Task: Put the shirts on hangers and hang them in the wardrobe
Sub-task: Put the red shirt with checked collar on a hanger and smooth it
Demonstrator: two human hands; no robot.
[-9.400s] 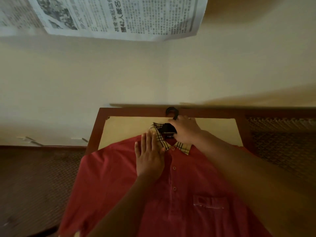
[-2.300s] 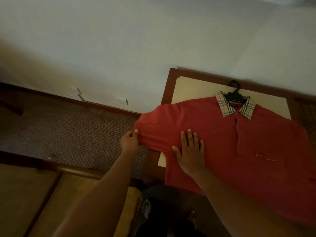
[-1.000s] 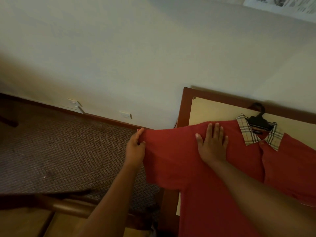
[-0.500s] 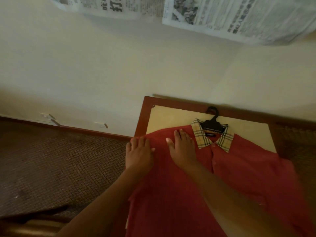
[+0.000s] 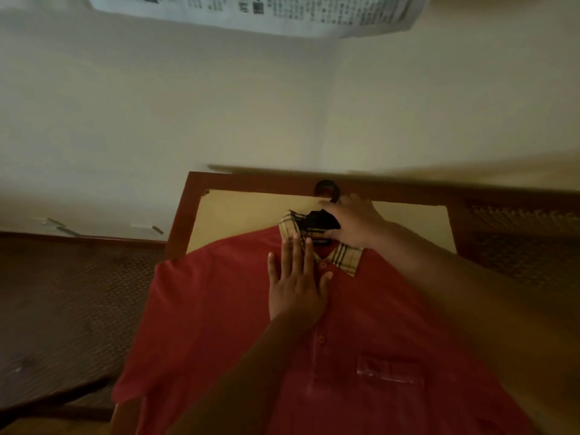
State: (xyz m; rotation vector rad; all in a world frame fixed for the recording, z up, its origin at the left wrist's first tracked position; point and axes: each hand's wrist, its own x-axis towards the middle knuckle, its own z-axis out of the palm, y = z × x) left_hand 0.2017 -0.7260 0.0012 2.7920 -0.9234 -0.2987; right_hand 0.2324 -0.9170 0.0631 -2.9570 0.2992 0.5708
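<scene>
Setting: a small table [image 5: 188, 215] with a reddish wooden frame and a pale inset top, pushed against a cream wall [image 5: 219, 105]; patterned brown carpet [image 5: 62, 293] on either side. All positions below are given from the shirt's collar.

Item 1. Red polo shirt [image 5: 219, 324], front up, spread flat on the table. The body runs from the collar toward the viewer and hangs over the table's near edge. Laid flat, presumably so the hanger can be seated evenly. Chest pocket [image 5: 389, 370] nearer than the collar, to its right.

Item 2. Left hand [image 5: 296, 277], just short of the collar on the near side. Fingers straight and together, palm pressed flat on the cloth beside the button placket; likely pinning the shirt so it does not slide.

Item 3. Plaid collar [image 5: 345, 257], lying open, at the shirt's far end.

Item 4. Right hand [image 5: 353, 221], at the collar's far side. Fingers curled around the neck of the hanger, probably to adjust or lift it.

Item 5. Black hanger [image 5: 323, 219], body inside the collar opening, hook [image 5: 328, 189] lying beyond the collar on the table's far rail.

Item 6. Newspaper sheets [image 5: 266, 11], farthest from the collar, high on the wall.

Status: judged dressed on the hanger, not yet hung; no wardrobe in view.
</scene>
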